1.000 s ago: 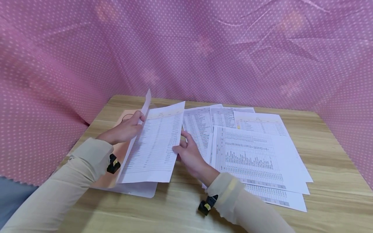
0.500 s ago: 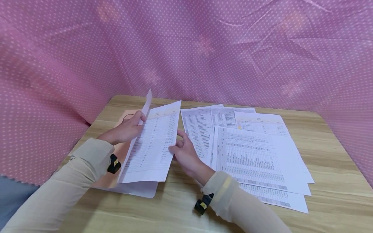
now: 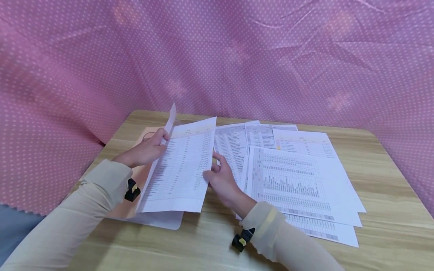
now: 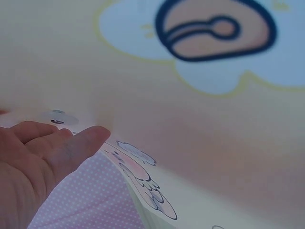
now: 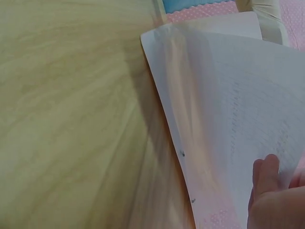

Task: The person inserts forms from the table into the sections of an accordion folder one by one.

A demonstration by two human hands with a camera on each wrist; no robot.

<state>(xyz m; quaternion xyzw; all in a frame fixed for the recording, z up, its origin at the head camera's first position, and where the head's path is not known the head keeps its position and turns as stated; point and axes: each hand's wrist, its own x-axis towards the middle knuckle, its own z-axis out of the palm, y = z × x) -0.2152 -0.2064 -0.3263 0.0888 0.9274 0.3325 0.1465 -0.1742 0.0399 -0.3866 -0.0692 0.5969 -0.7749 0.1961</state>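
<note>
On the left of the table lies a peach folder point(image 3: 140, 174) with cartoon drawings, spread with one pale leaf point(image 3: 172, 116) raised on edge. My left hand point(image 3: 144, 150) grips this leaf near its upper part, thumb over the edge; the left wrist view shows the folder's printed cover point(image 4: 205, 124) close up. A printed sheet point(image 3: 183, 169) stands tilted inside the folder, its left side against the raised leaf. My right hand point(image 3: 223, 182) pinches the sheet's right edge, thumb on the printed face and fingers behind. A whitish lower leaf point(image 3: 166, 220) shows beneath the sheet.
Several printed sheets point(image 3: 291, 184) lie overlapping on the right half of the wooden table point(image 3: 390, 214), some turned sideways. Pink dotted cloth point(image 3: 217, 56) hangs along the back and both sides of the table.
The sheet's right edge swung left half a second ago and is now back to the right, with my right hand moving along with it. The left hand stays in place.
</note>
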